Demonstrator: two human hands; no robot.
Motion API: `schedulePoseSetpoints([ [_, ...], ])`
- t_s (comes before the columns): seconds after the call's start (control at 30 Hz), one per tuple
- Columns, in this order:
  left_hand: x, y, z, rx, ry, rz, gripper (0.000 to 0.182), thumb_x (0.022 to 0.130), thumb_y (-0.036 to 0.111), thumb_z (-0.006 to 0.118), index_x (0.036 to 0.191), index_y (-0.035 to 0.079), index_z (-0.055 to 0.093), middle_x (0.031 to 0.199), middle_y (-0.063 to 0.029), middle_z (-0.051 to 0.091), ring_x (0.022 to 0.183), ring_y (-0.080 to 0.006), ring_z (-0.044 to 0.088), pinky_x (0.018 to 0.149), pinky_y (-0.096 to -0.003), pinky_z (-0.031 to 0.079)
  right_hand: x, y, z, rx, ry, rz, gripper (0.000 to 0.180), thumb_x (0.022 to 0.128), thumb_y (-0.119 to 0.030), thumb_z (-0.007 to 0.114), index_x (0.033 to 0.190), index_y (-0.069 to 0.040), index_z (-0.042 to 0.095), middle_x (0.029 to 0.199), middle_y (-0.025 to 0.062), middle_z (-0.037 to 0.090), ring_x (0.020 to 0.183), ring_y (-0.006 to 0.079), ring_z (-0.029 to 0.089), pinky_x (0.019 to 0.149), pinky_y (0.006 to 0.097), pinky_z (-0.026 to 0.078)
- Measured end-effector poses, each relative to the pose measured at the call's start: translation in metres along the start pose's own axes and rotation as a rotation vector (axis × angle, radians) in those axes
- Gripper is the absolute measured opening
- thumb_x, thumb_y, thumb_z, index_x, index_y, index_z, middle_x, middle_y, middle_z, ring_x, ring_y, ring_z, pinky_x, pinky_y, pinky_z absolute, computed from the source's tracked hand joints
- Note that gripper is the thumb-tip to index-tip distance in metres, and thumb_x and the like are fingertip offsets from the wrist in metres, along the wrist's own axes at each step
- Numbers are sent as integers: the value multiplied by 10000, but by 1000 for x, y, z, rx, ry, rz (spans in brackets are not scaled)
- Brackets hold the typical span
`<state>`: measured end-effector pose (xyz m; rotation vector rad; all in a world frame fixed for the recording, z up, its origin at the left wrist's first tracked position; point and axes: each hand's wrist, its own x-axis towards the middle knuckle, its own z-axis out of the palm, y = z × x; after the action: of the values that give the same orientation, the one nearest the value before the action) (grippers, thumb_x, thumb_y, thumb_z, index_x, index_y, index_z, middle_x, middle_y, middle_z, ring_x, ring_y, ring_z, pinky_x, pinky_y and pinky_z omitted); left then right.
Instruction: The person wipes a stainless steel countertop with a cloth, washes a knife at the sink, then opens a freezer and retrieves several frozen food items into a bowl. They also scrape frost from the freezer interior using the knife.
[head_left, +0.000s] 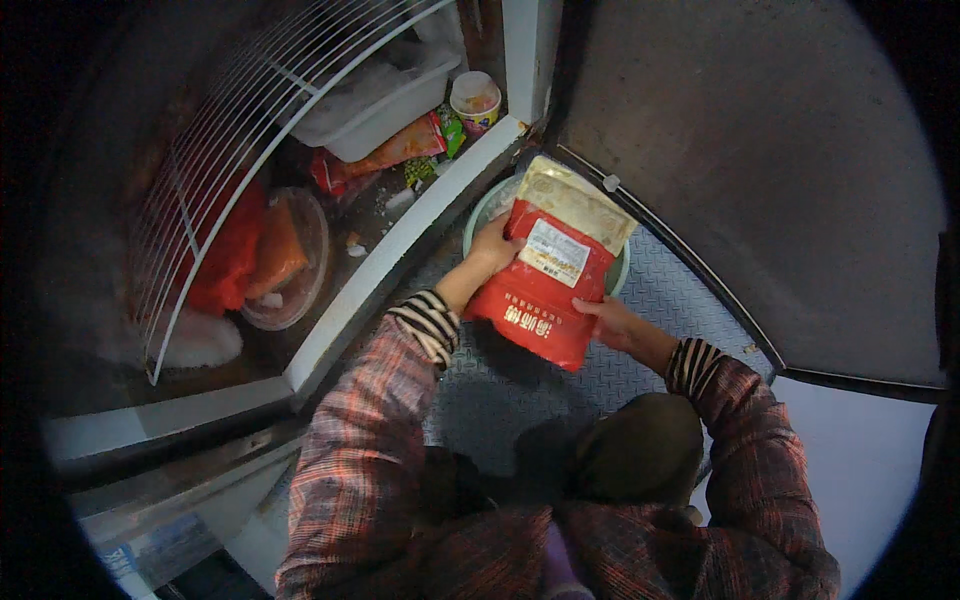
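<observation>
Both my hands hold a red and cream plastic food packet by its sides. My left hand (491, 247) grips the left edge. On the right edge, near the lower part, is my right hand (609, 322), its thumb on the front. The red food packet (499, 298) bears writing and a white label (555, 251). Beneath it, partly hidden, a pale green basin (471, 225) stands on the floor; its contents are mostly covered. A second cream packet may lie behind the top end, but I cannot tell.
An open freezer compartment lies left, behind a white sill (405, 259) and below a wire shelf (247, 172). Inside are a white plastic bin (397, 112), a lidded cup (476, 101), bagged food (401, 154) and a round clear tub (319, 247). The open door (735, 172) stands right, above diamond-plate flooring (660, 277).
</observation>
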<state>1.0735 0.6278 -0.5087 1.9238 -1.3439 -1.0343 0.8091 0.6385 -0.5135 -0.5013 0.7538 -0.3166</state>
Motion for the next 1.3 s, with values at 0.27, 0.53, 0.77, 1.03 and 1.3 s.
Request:
schedulePoseSetpoints([
  [0.27,0,20,10,587,31,290,696,787,172,699,1407,99,393,1390,-140,411,1277,-345,364,1059,-420,338,3,-19,4,-593,240,301,502,890,-384,629,1132,50,556,891,204,682,703,250,695,660,339,605],
  [0.53,-8,29,7,635,291,491,595,814,191,676,1350,57,455,1348,-159,451,1233,-351,408,1035,-430,344,4,-88,23,-881,550,-389,264,900,-269,604,945,-13,648,704,80,668,626,161,661,529,282,535],
  [0.77,48,123,61,-586,166,43,400,875,227,654,1122,-32,476,965,-170,534,824,-309,605,729,-428,553,-115,-85,116,-1246,154,-442,262,893,-201,653,1091,-36,608,880,68,678,772,128,658,664,287,538],
  [1.03,80,126,110,-1474,-64,-499,269,896,164,633,1001,-58,524,813,-118,526,695,-262,617,671,-346,617,-141,-62,134,-1454,299,-688,319,853,-163,669,1128,-33,571,957,164,666,856,336,663,717,383,536],
  [1.3,98,136,124,-1532,6,-564,66,826,11,540,865,-41,529,831,-144,552,791,-307,617,616,-331,602,-138,-63,117,-1440,277,-653,319,864,-228,643,1099,-39,540,936,192,655,830,393,640,680,447,528],
])
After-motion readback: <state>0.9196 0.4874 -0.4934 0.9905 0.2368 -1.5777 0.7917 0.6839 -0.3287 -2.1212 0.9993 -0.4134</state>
